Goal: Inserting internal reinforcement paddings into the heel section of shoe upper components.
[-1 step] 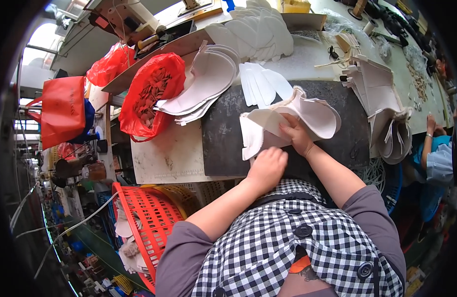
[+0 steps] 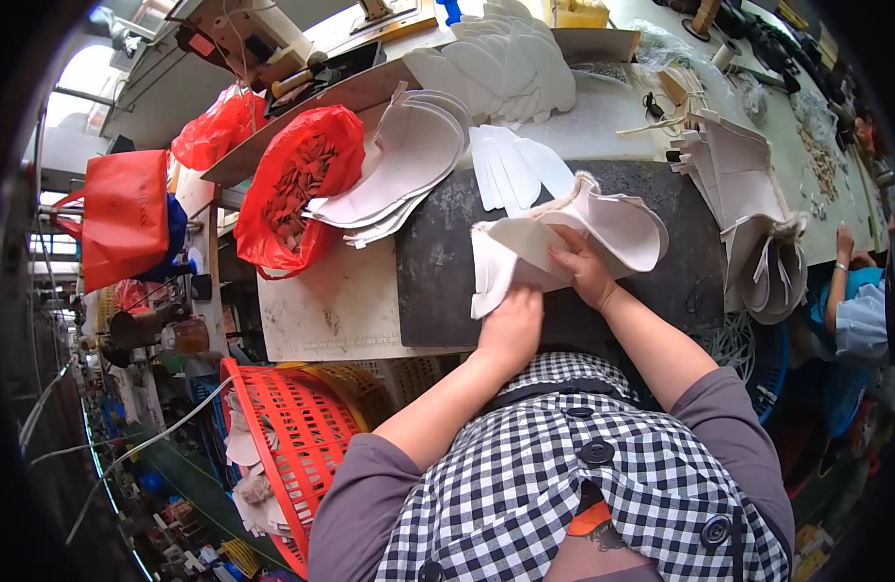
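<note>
A pale shoe upper [image 2: 525, 242] with a fuzzy edge stands partly folded over the dark work slab [image 2: 438, 262]. My right hand [image 2: 585, 272] grips its middle, the thumb lying on the near face and the fingers partly hidden behind the material. Low on its left part, my left hand [image 2: 511, 328] is closed on the flap, its fingertips tucked out of sight. Just beyond the upper, several white tongue-shaped pieces [image 2: 506, 165] lie fanned out on the slab.
Nested pale uppers [image 2: 409, 160] and a red bag [image 2: 346, 136] of small brown pieces lie to the left. More uppers [image 2: 734, 175] stand at right. White cut pieces [image 2: 511, 63] are heaped behind. A red basket [image 2: 307, 436] stands below left; another person's arm [image 2: 839, 272] is far right.
My left hand has shifted slightly left, its fingers now further behind the flap. The upper's left flap has swung a little, showing more of its smooth face. My right hand has barely moved.
</note>
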`<state>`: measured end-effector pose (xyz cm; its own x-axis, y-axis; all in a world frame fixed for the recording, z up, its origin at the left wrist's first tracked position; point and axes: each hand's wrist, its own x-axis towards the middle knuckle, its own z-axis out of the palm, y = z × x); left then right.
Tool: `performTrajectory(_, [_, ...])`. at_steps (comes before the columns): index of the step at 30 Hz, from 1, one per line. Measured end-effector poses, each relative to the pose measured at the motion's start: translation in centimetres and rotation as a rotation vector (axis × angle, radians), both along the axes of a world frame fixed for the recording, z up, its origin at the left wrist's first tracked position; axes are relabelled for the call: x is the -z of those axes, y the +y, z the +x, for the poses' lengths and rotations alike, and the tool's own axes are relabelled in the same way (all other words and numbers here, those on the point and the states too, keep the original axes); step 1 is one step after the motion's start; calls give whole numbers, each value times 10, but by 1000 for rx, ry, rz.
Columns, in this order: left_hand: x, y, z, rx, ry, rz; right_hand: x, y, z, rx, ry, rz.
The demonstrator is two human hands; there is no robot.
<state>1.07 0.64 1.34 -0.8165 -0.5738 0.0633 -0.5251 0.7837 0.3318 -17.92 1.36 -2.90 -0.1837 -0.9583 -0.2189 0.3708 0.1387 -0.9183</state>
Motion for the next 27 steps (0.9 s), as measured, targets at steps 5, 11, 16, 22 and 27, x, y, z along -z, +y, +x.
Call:
performTrajectory(5, [14,-25,22,-258,215,211,-31,6,-20,-275,198,-70])
performTrajectory(11, [35,-60,38,-406,691,936,-74,7,1,-279,289,197])
performTrajectory(16, [12,-65,38,-479,819,1172,-47,10,1,-110,291,99])
performTrajectory(22, [19,-50,28,-480,487,453,-9,17,-2,60,282,-23])
performTrajectory(27, [32,-43,19,-446,599,313,-55,1,14,-96,658,310])
